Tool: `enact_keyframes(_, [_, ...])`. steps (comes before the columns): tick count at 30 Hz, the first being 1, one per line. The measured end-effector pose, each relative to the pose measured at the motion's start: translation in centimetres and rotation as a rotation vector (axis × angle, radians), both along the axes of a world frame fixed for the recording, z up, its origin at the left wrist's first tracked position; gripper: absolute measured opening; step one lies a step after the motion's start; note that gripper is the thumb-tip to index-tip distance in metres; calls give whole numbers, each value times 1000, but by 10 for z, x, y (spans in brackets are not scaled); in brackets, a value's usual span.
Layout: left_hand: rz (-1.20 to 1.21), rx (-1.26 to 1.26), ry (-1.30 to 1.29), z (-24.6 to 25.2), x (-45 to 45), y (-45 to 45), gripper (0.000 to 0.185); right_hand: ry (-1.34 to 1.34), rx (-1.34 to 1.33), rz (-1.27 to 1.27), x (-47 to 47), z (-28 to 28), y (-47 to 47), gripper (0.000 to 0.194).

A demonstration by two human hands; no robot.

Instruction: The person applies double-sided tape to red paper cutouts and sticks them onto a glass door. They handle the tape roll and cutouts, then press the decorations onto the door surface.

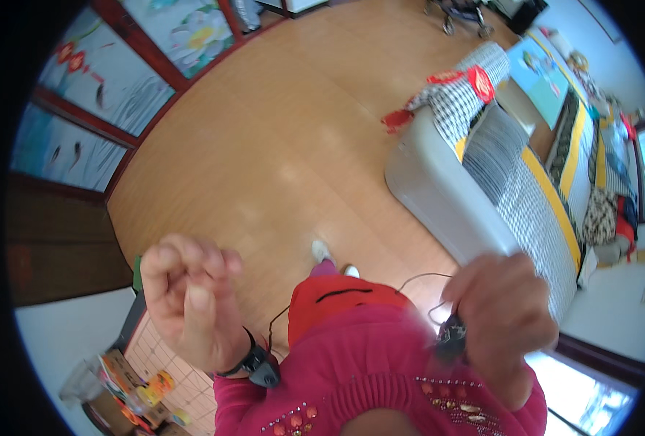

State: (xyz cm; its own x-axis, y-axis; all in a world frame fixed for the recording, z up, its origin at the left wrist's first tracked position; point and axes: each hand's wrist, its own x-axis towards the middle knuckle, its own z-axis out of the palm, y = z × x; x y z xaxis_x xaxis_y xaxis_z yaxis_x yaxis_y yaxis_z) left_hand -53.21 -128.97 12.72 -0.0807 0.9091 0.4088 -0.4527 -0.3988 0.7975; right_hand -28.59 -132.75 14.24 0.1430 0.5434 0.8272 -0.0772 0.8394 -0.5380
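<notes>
My left hand (191, 305) is raised in front of my body with its fingers curled toward the palm, and nothing shows in it. A black strap with a dark device (262, 366) circles that wrist, and a thin cable runs from it. Across from it, my right hand (505, 321) is lifted and curled, blurred by motion; the inside of its grip is hidden. Another dark device (452, 338) with a thin wire shows beside the right wrist. Between the hands are my magenta top (366, 349) with beaded trim and a red garment (339, 302) below it.
A grey-framed bed (448, 191) with striped bedding and a checked cloth (453, 103) stands to the right. Sliding panels painted with flowers and fish (110, 76) line the left. Cardboard boxes (120, 370) sit at lower left. Wheels of a cart or stroller (459, 16) show far off.
</notes>
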Motion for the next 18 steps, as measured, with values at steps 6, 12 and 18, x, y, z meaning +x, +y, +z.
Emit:
enact_keyframes(6, [26,-294,106,-89,25,110,38,62,-576,-68,130,-92,58,35])
enact_keyframes(12, [-80,-398,209,-152,57,254,33,349,-1108,-99,184,-163,132,16])
enact_keyframes(18, [-178,-387,218,-165,111,379,28,149,-1287,-390,220,-196,204,44])
